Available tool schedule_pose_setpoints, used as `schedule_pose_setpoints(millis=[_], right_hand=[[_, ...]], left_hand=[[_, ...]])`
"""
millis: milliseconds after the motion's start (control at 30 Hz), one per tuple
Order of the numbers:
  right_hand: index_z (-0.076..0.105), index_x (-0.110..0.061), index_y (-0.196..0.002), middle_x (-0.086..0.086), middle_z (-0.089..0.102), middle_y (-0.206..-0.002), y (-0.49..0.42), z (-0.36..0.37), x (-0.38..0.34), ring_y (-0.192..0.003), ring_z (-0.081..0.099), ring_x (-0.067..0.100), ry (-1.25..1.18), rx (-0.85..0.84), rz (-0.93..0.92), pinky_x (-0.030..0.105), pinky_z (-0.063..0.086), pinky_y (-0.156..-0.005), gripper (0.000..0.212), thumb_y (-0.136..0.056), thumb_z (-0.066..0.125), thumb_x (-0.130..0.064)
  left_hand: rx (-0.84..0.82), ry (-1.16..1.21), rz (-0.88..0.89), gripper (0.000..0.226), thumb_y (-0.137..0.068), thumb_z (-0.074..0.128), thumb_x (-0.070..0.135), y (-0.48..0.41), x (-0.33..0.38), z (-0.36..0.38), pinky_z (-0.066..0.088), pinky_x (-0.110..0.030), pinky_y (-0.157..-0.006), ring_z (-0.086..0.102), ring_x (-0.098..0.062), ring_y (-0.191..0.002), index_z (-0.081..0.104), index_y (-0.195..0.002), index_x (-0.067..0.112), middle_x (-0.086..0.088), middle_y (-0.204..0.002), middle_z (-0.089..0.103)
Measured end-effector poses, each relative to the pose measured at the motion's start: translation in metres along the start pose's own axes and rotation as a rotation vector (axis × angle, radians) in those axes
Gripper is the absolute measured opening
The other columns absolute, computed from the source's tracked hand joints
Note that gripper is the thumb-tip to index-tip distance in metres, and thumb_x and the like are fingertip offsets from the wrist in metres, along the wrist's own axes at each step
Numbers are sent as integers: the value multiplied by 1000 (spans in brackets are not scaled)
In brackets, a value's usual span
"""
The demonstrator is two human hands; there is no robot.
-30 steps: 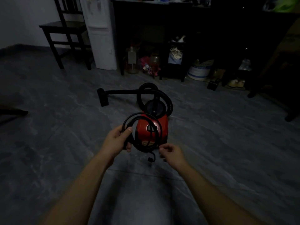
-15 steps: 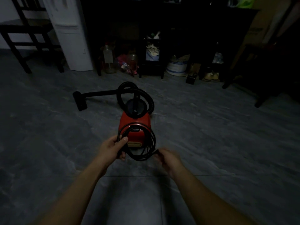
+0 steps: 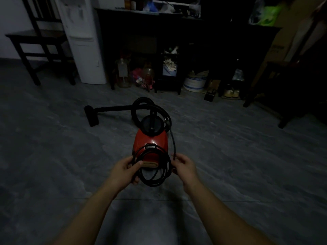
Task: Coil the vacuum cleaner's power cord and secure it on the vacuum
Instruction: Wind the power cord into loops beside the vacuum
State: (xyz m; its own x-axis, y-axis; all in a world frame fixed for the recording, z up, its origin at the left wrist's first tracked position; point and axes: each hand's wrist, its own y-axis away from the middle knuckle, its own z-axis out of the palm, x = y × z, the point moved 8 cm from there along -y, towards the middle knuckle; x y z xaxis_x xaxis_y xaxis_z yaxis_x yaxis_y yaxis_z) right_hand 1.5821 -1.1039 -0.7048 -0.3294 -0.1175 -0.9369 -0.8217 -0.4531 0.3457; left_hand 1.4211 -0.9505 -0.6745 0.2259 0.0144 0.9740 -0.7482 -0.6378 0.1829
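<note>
Power cord [image 3: 154, 184]: coiled in several turns, gripped at one edge by curled left hand [image 3: 123, 171], thumb across the strands; free run pinched by right hand [image 3: 184, 167]. Held just over red vacuum [image 3: 151, 140]. Probably light, springy, prone to uncoiling; best clamped across all turns.

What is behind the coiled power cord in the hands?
Through the loops of the power cord show the near end of the red vacuum, with a pale label, and grey floor below. The strands and the left hand cover parts of it.
</note>
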Motion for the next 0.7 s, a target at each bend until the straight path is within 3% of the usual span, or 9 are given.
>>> schedule_pose_setpoints(millis=[167,233,367,433,567,700], right_hand=[[69,-8,-94,8,73,-91,7,30,-36,-83,69,18,131,-120,-243,20,58,-70,27,-85,57,15],[67,-16,-93,3,73,-94,4,42,-41,-86,71,12,209,-179,-305,22,58,-75,36,-86,51,16],[65,-24,-122,-2,69,-120,1,65,-44,-112,66,10,352,-309,-422,30,55,-95,53,-86,43,9],[66,-24,-124,-5,70,-121,3,70,-47,-112,65,8,391,-339,-462,31,53,-98,51,-86,42,0],[70,-30,-110,-10,70,-113,4,67,-53,-108,65,6,368,-310,-491,37,53,-100,34,-87,47,-22],[65,-35,-120,-7,67,-118,-1,65,-51,-110,63,8,509,-308,-530,42,54,-97,34,-90,52,-41]], left_hand=[[64,51,-8,7,-96,59,12,-1,3,-20,52,-30,-46,55,-18,-44,64,-90,10,-1,-53,58],[71,69,-21,8,-96,59,13,0,5,-25,53,-31,-47,55,-18,-45,64,-91,8,0,-52,58],[77,79,-40,13,-96,61,16,-2,6,-33,55,-33,-52,56,-16,-46,60,-89,5,-5,-58,57],[69,67,-35,15,-96,61,17,-2,7,-34,55,-33,-52,56,-16,-47,59,-88,4,-6,-61,56],[19,26,1,13,-96,60,16,-3,13,-30,56,-37,-56,57,-18,-50,61,-90,5,-6,-62,58],[-14,11,37,13,-96,59,16,-1,24,-29,56,-36,-56,54,-23,-54,63,-91,4,-5,-64,58]])
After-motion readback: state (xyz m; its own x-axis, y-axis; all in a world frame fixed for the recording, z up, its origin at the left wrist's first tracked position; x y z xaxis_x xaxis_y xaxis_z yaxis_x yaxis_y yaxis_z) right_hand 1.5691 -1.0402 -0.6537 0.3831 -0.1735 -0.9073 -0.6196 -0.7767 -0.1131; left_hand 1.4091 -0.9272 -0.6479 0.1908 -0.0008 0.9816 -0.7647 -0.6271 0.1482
